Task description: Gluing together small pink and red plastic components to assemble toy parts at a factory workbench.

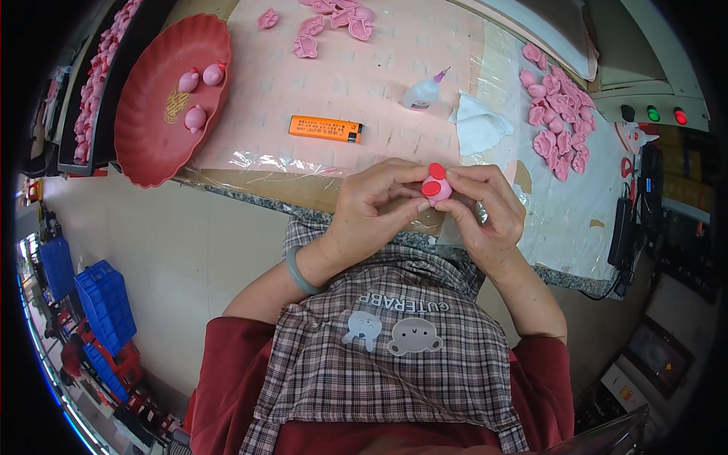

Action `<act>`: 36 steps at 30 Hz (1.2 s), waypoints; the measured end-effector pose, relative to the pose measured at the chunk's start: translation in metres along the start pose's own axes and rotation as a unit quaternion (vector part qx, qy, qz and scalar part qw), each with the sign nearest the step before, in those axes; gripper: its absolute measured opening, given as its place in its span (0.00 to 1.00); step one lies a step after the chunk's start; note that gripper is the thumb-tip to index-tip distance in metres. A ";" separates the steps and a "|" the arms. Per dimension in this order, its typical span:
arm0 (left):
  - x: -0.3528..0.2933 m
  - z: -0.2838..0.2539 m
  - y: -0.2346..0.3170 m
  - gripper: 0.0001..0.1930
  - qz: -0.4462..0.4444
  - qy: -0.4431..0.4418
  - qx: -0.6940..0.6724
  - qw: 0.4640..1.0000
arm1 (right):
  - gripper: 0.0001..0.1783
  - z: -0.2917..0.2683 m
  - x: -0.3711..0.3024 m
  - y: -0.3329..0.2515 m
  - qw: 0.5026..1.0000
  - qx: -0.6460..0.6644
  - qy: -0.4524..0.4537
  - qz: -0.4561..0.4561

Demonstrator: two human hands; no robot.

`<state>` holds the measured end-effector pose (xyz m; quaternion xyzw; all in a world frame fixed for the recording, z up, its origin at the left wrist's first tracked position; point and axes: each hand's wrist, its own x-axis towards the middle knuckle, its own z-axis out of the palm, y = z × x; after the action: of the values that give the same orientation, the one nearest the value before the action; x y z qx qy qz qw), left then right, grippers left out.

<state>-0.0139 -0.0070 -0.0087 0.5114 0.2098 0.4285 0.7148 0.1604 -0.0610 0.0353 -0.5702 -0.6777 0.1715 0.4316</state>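
Observation:
Near the table's front edge, a small pink toy figure point(441, 194) with two red oval feet is pinched between both my hands. My left hand point(371, 199) grips it from the left with thumb and fingers, a bracelet on its wrist. From the other side, my right hand point(489, 214) has its thumb and fingertips closed on it. The fingers cover part of the figure. Just beyond my hands stands a clear squeeze bottle point(422, 95) with a purple tip, beside a white cloth point(481, 125). An orange lighter point(326, 129) lies to the left.
A red scalloped tray point(136, 106) at the left holds three pink figures point(195, 119). Behind it is a black bin point(98, 144) filled with pink and red pieces. Loose pink parts lie at the far side point(311, 34) and in a pile point(561, 106) at the right.

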 end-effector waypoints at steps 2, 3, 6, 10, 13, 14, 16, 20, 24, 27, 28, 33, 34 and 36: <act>0.001 0.000 0.001 0.18 0.002 -0.004 0.013 1.000 | 0.17 0.000 0.000 0.000 1.000 0.000 0.003 -0.010; 0.000 0.000 0.000 0.18 0.002 -0.004 0.013 1.000 | 0.17 0.000 0.000 0.000 1.000 0.000 0.003 -0.009; 0.000 0.000 -0.001 0.18 -0.001 0.001 0.014 1.000 | 0.17 0.000 0.000 0.000 1.000 0.002 0.002 -0.007; 0.000 0.000 -0.001 0.18 0.002 -0.001 0.019 1.000 | 0.17 0.000 0.000 0.000 1.000 -0.003 0.003 -0.006; 0.000 0.000 0.000 0.18 0.004 -0.002 0.019 1.000 | 0.17 0.000 0.000 0.000 1.000 -0.007 0.002 -0.007; 0.000 0.000 0.000 0.19 0.006 -0.005 0.018 1.000 | 0.17 0.000 0.000 0.001 1.000 -0.006 0.002 -0.010; 0.000 -0.001 -0.001 0.19 0.006 -0.004 0.018 1.000 | 0.17 0.000 -0.001 0.000 1.000 -0.004 0.001 -0.003; 0.000 -0.001 0.001 0.18 0.002 -0.008 0.021 1.000 | 0.18 0.000 -0.001 0.001 1.000 -0.001 0.000 -0.006; 0.001 -0.001 0.001 0.18 0.000 -0.006 0.014 1.000 | 0.18 0.000 -0.001 0.002 1.000 -0.002 -0.003 -0.003; 0.002 -0.001 0.002 0.19 0.001 -0.016 0.021 1.000 | 0.18 0.000 -0.001 0.003 1.000 0.000 0.002 -0.017; 0.001 -0.001 0.001 0.19 0.000 -0.014 0.016 1.000 | 0.18 -0.001 -0.001 0.004 1.000 -0.002 0.000 -0.018; 0.002 -0.001 0.002 0.19 0.005 -0.015 0.015 1.000 | 0.19 -0.001 -0.001 0.003 1.000 -0.003 -0.002 -0.022; 0.001 0.000 0.003 0.19 0.005 -0.016 0.017 1.000 | 0.19 -0.002 -0.001 0.002 1.000 -0.012 -0.001 -0.029; 0.002 -0.001 0.005 0.19 0.006 -0.018 0.019 1.000 | 0.19 -0.002 -0.001 0.002 0.999 -0.022 0.001 -0.037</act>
<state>-0.0158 -0.0042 -0.0041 0.5337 0.2018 0.4198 0.7058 0.1631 -0.0623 0.0344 -0.5547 -0.7015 0.1399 0.4251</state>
